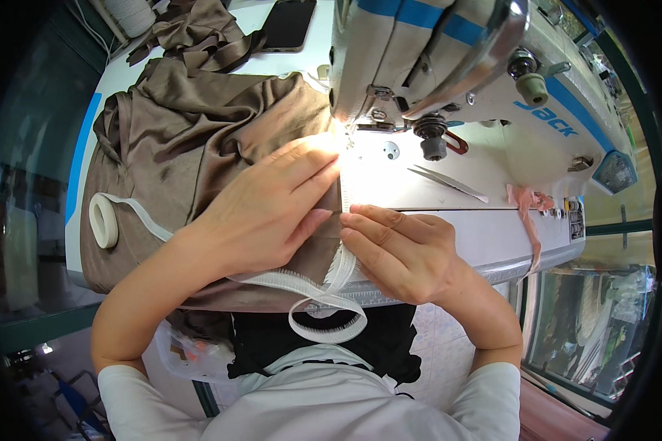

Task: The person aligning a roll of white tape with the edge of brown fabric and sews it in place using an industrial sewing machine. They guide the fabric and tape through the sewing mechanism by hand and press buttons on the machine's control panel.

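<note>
Brown satin fabric (165, 132) lies in folds on the left of an industrial sewing machine (447, 66), its right edge running to the brightly lit needle area. My left hand (265, 204) presses flat on this fabric, fingertips beside the presser foot and thumb apart. A white fringed-edge tape (343, 270) follows the fabric's right edge. My right hand (405, 248) pinches the tape and fabric edge between thumb and fingers, just in front of the foot. From there the tape loops over the table's front edge and passes under my left forearm to a tape roll (103, 220). Glare hides the needle.
Tweezers (449, 182) lie on the machine bed, right of the needle. A pink fabric strip (528, 220) hangs over the front edge. At the back are a smartphone (288, 25), brown fabric scraps (198, 27) and a white thread cone (129, 16). A plastic bin (193, 353) stands below.
</note>
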{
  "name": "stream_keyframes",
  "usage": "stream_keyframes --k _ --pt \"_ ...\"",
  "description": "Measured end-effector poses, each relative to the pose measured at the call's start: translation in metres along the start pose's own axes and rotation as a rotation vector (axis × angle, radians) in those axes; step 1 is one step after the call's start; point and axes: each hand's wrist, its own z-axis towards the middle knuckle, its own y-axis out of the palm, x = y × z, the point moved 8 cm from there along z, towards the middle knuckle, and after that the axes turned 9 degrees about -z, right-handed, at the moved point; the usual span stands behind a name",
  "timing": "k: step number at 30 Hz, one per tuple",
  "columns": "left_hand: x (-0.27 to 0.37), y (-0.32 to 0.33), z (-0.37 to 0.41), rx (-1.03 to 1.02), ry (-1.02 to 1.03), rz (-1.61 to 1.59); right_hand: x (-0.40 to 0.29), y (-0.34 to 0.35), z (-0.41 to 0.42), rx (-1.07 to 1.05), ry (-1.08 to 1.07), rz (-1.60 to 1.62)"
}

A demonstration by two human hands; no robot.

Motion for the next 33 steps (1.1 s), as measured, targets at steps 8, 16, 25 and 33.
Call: stream_keyframes --k 8,16,25,33 --pt "-0.004 0.003 -0.006 -0.06 0.1 -0.029 -0.004 0.004 0.006 -0.031 -0.001 0.053" --pt "-0.006 0.006 -0.005 -0.076 0.091 -0.059 -0.003 0.007 0.006 -0.034 -0.002 0.081" --pt "-0.009 0.007 -0.006 -0.07 0.082 -0.086 -0.003 0.012 0.006 -0.068 0.003 0.092" --pt "-0.006 0.006 -0.006 -0.064 0.076 -0.1 0.0 0.012 0.008 -0.095 0.038 0.108"
